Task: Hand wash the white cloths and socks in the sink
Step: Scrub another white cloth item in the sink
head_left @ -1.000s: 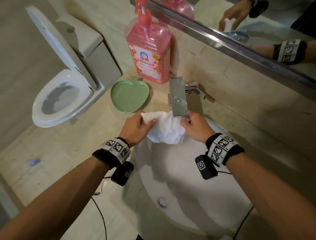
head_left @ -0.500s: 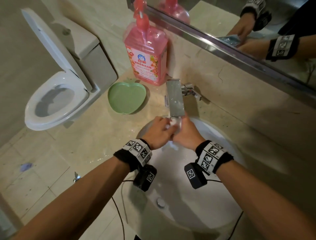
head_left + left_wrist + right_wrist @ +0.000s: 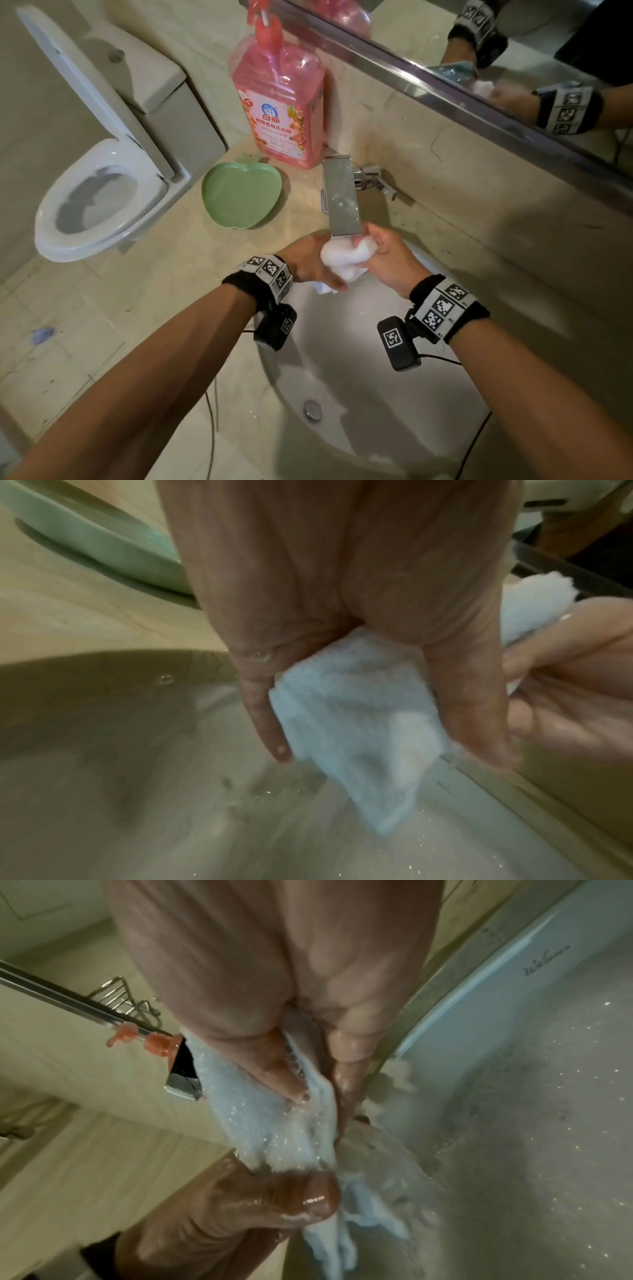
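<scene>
Under the square chrome faucet (image 3: 340, 198), over the white sink (image 3: 359, 359), our left hand (image 3: 310, 263) and right hand (image 3: 387, 260) both clutch one sodden white cloth (image 3: 344, 257). We judge it soft, limp, water-heavy and slick, best gripped bunched at both ends. The pink detergent bottle (image 3: 279, 113) reads "白猫".

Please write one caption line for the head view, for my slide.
Both hands, left hand and right hand, wring a white cloth under the faucet.
</scene>
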The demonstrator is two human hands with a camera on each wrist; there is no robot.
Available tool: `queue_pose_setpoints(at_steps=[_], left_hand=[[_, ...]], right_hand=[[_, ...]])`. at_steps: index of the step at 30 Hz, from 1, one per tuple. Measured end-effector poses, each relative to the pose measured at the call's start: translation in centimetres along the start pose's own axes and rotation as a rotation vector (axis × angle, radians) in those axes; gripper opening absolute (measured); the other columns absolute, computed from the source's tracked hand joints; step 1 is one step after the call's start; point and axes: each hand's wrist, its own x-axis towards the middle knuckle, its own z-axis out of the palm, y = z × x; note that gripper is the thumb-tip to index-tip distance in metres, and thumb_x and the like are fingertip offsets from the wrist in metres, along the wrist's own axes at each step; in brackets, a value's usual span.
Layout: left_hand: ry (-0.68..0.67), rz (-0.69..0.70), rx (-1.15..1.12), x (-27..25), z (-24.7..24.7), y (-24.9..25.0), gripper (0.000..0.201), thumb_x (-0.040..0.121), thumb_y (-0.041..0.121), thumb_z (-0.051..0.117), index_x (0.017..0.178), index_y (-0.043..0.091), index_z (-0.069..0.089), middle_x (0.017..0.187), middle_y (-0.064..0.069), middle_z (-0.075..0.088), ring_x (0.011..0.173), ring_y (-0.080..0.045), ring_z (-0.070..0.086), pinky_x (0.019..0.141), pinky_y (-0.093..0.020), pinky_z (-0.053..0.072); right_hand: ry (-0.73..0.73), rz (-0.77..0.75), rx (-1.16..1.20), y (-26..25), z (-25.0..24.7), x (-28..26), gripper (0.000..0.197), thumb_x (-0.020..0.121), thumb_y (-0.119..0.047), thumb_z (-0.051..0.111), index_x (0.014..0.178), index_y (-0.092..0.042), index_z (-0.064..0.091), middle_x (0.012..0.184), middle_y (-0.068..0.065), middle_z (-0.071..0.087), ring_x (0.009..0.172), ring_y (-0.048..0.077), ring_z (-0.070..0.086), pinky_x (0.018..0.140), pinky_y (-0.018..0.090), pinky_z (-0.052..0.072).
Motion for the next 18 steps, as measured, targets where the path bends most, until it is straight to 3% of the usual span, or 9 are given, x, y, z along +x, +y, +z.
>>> queue_pose_setpoints(at_steps=[2, 4, 5, 7, 10, 12, 15, 18], left_hand=[[0.013, -0.033, 0.102, 0.7, 0.3, 0.0, 0.057, 0.067, 0.02, 0.086, 0.119, 0.021, 0.063, 0.105, 0.001, 0.072, 0.093, -0.018, 0.069, 0.082, -0.027, 0.054], [0.107, -0.024, 0.273, 1.3, 0.6, 0.0, 0.051, 0.077, 0.019, 0.075, 0.126, 0.015, 0.06, 0.114, -0.008, 0.07, 0.098, -0.025, 0.068, 0.086, -0.035, 0.056], [0.174, -0.001, 0.314, 1.5, 0.7, 0.1, 0.049, 0.08, 0.017, 0.07, 0.128, 0.013, 0.059, 0.119, -0.011, 0.067, 0.104, -0.028, 0.066, 0.089, -0.037, 0.054], [0.271, 0.072, 0.366, 1.7, 0.7, 0.3, 0.046, 0.083, 0.013, 0.063, 0.128, 0.013, 0.06, 0.124, -0.013, 0.063, 0.108, -0.03, 0.062, 0.093, -0.035, 0.052], [0.292, 0.105, 0.592, 1.5, 0.8, 0.8, 0.046, 0.082, 0.023, 0.063, 0.127, 0.018, 0.058, 0.122, -0.009, 0.062, 0.105, -0.029, 0.062, 0.085, -0.03, 0.051], [0.262, 0.065, 0.738, 1.5, 1.0, 1.5, 0.039, 0.084, 0.034, 0.061, 0.122, 0.025, 0.059, 0.119, -0.005, 0.063, 0.103, -0.027, 0.063, 0.083, -0.031, 0.053], [0.242, -0.034, 0.644, 1.6, 1.0, 2.5, 0.031, 0.081, 0.048, 0.049, 0.097, 0.026, 0.065, 0.103, -0.003, 0.069, 0.085, -0.02, 0.065, 0.067, -0.025, 0.047], [0.349, -0.154, 0.387, 1.5, 0.9, 2.8, 0.031, 0.091, 0.037, 0.052, 0.104, 0.016, 0.07, 0.102, -0.007, 0.072, 0.088, -0.026, 0.066, 0.074, -0.028, 0.054]], right_hand=[[0.049, -0.007, -0.081, 0.2, -0.8, 0.0, 0.044, 0.08, 0.015, 0.061, 0.085, -0.029, 0.064, 0.092, 0.0, 0.066, 0.09, 0.022, 0.058, 0.074, 0.036, 0.051], [0.037, 0.007, -0.152, 0.4, -1.7, -0.1, 0.045, 0.075, 0.013, 0.066, 0.081, -0.031, 0.058, 0.093, -0.002, 0.061, 0.086, 0.023, 0.055, 0.069, 0.043, 0.052], [0.001, 0.037, -0.168, 0.5, -2.1, -0.2, 0.042, 0.072, 0.006, 0.073, 0.083, -0.029, 0.054, 0.097, 0.003, 0.061, 0.084, 0.025, 0.055, 0.069, 0.046, 0.053], [-0.075, 0.151, -0.134, 0.5, -2.5, -0.3, 0.051, 0.06, -0.013, 0.085, 0.093, -0.026, 0.049, 0.105, 0.009, 0.06, 0.083, 0.021, 0.059, 0.066, 0.039, 0.053], [-0.106, 0.314, -0.063, 0.5, -2.1, 0.3, 0.071, 0.06, -0.018, 0.093, 0.114, -0.028, 0.049, 0.113, 0.0, 0.06, 0.097, 0.019, 0.066, 0.069, 0.037, 0.062], [-0.113, 0.304, -0.245, 0.1, -1.5, 0.9, 0.069, 0.062, -0.027, 0.093, 0.12, -0.027, 0.055, 0.11, -0.002, 0.064, 0.097, 0.019, 0.067, 0.068, 0.031, 0.061], [-0.145, 0.166, -0.599, 0.1, -0.3, 1.8, 0.045, 0.064, -0.039, 0.089, 0.102, -0.024, 0.069, 0.099, -0.005, 0.07, 0.092, 0.017, 0.067, 0.071, 0.025, 0.056], [-0.133, 0.068, -0.879, 0.2, 0.7, 2.6, 0.038, 0.069, -0.05, 0.08, 0.098, -0.027, 0.069, 0.098, -0.004, 0.069, 0.088, 0.015, 0.065, 0.07, 0.026, 0.05]])
